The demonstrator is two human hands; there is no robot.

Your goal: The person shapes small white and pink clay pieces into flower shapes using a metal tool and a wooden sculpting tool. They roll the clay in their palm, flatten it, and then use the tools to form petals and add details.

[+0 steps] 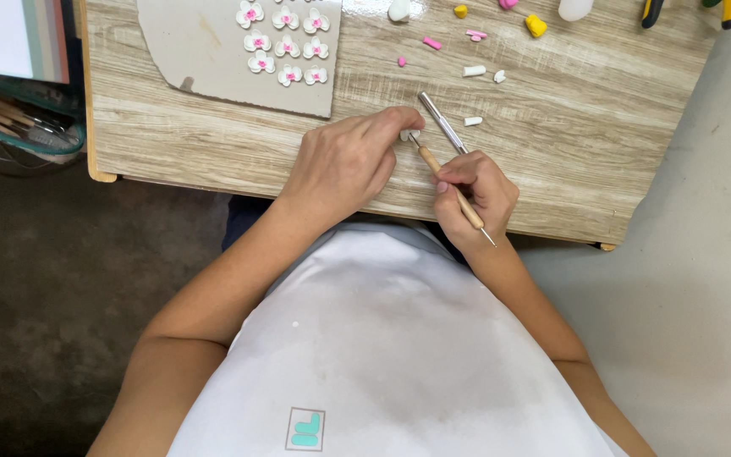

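1. Left hand (344, 161) pinches a small white clay piece (405, 134) against the bench (552, 161), near the front edge. Too much squeeze likely deforms it.
2. Right hand (477, 190) grips a wooden-handled tool (446, 179), tip at the piece. A slip could gouge it or jab a fingertip.
3. Metal tool (442, 122) lies just beside; a nudge may roll it.
4. Finished flowers (283, 42) sit well apart on the grey slab (205, 51).

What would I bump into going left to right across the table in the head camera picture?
Grey mat with white-and-pink flowers → left hand → wooden-handled tool in the right hand → yellow clay lump
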